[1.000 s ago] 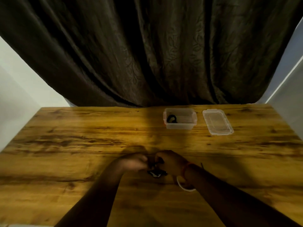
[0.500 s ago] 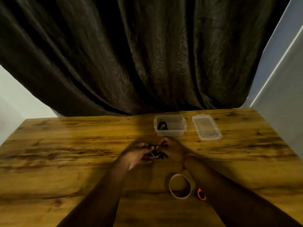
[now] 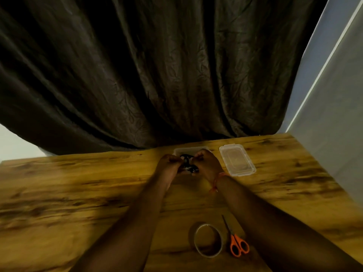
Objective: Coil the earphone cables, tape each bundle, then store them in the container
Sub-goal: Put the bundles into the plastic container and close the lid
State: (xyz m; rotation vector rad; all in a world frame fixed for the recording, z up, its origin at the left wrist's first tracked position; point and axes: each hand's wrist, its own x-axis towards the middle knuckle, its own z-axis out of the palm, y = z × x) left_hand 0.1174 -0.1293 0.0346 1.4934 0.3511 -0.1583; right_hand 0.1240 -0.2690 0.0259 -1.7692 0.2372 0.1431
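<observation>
Looking down from the head camera, the one view on offer, both hands met at the far side of the bench (image 3: 78, 193), right at the near rim of the open container (image 3: 191, 149). The left hand (image 3: 168, 163) had its fingers curled in and pinched one side of the earphone bundle (image 3: 189, 167); the right hand (image 3: 207, 161) was curled likewise and pinched the other side. The dark bundle hung between them, its long axis running roughly left to right across the view, with a paler patch low down that could have been tape — too blurred to say for sure.

What the coming move turned on was this: the container lay just beyond the bundle, straight ahead and partly hidden behind the knuckles, so the bundle needed only a short carry forward and down. Whether it was already over the rim I could not tell. A dark shape just behind the fingers may have been another bundle already inside. Neither hand was clearly nearer — both sat level at the container's near edge.

The lid (image 3: 236, 160) lay flat just to the right of the container, closer to the right hand. The tape roll (image 3: 208, 240) and the orange-handled scissors (image 3: 235, 240) lay side by side near the person, well apart from the hands and untouched.
</observation>
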